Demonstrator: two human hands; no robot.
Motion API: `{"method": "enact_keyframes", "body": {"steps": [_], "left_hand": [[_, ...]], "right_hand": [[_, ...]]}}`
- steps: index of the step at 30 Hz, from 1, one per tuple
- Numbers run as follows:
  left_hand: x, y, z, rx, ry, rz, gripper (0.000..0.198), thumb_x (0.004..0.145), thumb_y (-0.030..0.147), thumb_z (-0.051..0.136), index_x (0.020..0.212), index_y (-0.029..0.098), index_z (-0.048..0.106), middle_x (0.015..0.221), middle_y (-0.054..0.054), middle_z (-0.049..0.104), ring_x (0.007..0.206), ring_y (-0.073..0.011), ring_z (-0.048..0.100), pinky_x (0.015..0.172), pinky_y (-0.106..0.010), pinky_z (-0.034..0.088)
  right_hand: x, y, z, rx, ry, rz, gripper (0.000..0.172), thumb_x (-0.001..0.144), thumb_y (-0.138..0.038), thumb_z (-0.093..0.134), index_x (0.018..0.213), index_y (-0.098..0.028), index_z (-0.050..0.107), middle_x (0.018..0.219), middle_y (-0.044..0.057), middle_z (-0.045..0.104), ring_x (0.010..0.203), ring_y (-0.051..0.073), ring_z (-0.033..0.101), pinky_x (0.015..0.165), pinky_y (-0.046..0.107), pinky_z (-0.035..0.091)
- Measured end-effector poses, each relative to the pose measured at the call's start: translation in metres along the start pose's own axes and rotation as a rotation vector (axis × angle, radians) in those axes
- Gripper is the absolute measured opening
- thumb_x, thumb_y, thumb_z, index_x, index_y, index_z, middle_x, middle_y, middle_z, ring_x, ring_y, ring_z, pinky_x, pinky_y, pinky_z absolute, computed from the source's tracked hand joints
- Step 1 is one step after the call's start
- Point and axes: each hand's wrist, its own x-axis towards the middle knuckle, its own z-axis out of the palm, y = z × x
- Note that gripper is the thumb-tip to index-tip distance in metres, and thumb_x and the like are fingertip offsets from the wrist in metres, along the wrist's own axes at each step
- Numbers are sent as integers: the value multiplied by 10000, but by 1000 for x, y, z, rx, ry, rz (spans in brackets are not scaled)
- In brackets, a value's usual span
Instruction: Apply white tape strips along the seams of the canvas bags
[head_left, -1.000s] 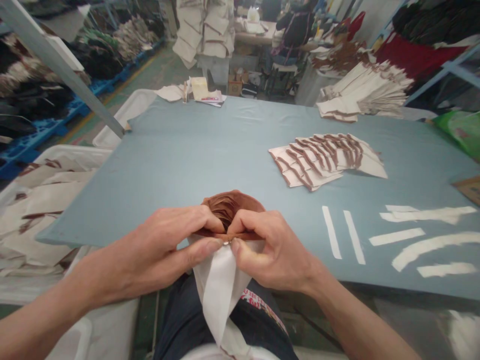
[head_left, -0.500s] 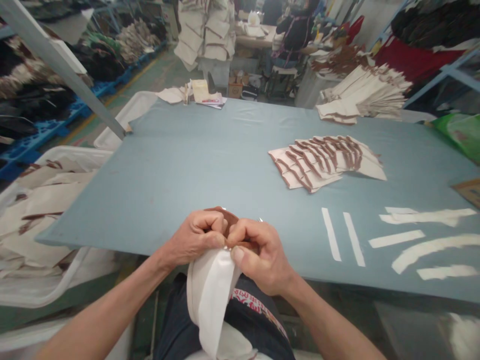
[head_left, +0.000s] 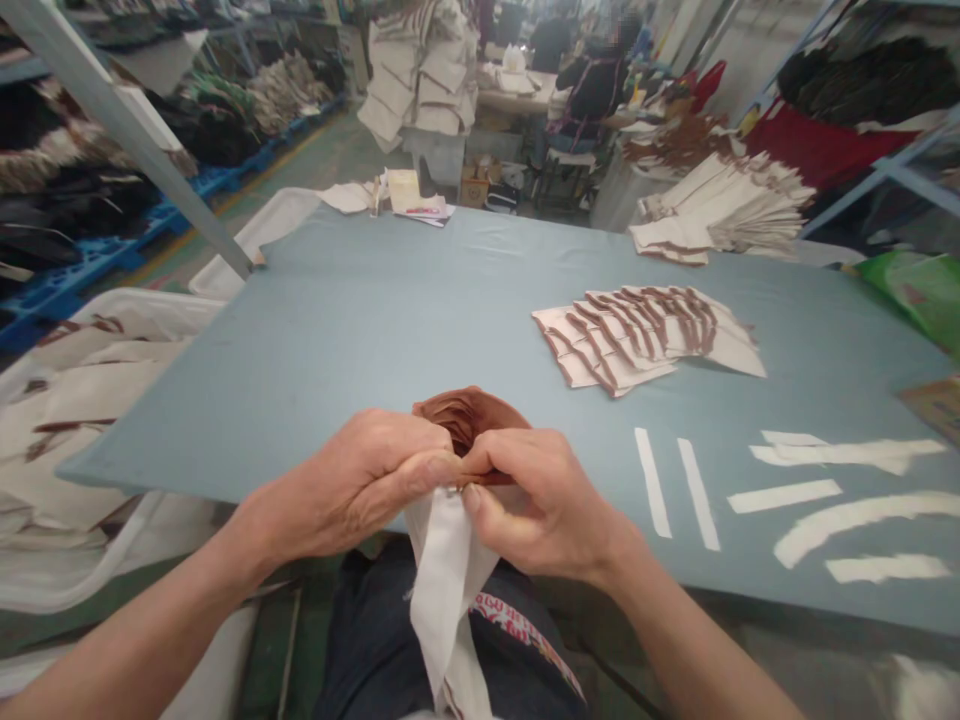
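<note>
Both hands meet at the table's near edge, pinching a cream and brown fabric piece. Its brown side bulges up in folds behind my fingers, while the cream part hangs down in front of my dark apron. My left hand is closed, thumb pressed on the cloth's edge. Close beside it, my right hand grips the same edge between thumb and bent forefinger. A small shiny spot shows between the thumbs; I cannot tell what it is.
Overlapping cream pieces with brown edges lie on the blue-grey table. Cream strips are spread at right. White bins with fabric stand at left. A fanned cream stack is at the far right; a person sits beyond.
My left hand has shifted slightly, its thumb now stretched towards my right hand. More of the brown side shows above my fingers, and the hanging cream part has narrowed and twisted.
</note>
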Motion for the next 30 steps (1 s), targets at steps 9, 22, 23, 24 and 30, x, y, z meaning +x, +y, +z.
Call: {"method": "enact_keyframes", "body": {"steps": [9, 22, 23, 24, 30], "left_hand": [[12, 21, 25, 66, -1, -155, 427, 1111, 252, 482, 690, 191, 442, 627, 69, 434, 578, -101, 394, 598, -278, 263], [10, -18, 59, -742, 213, -419, 771, 887, 855, 634, 594, 207, 336, 568, 84, 249, 511, -71, 180, 446, -237, 152], [8, -20, 60, -756, 221, -432, 769, 886, 858, 632, 598, 210, 335, 565, 88, 244, 505, -69, 171, 441, -235, 151], [7, -22, 59, -766, 228, -441, 769, 883, 863, 631, 602, 212, 332, 563, 90, 243, 500, -67, 168, 440, -234, 150], [-5, -12, 35, -715, 218, -412, 746, 876, 782, 726, 569, 185, 401, 554, 69, 339, 525, -73, 257, 490, -235, 209]], "right_hand": [[-15, 6, -10, -201, -5, -33, 178, 834, -113, 507, 721, -241, 455, 635, -30, 537, 579, 132, 445, 579, 290, 303], [-5, 24, -5, 388, -10, 133, 205, 935, -175, 514, 737, -228, 504, 650, -61, 489, 570, 99, 418, 600, 241, 368], [-4, 28, -3, 305, -1, 81, 192, 925, -141, 513, 753, -225, 526, 659, -55, 523, 568, 99, 432, 601, 242, 369], [-4, 31, -2, 242, 0, 37, 191, 924, -119, 510, 768, -223, 544, 669, -48, 553, 567, 100, 443, 599, 242, 370], [11, 21, -1, 212, -72, -86, 208, 1002, -115, 510, 833, -225, 563, 685, -34, 622, 592, 107, 536, 606, 231, 407]]}}
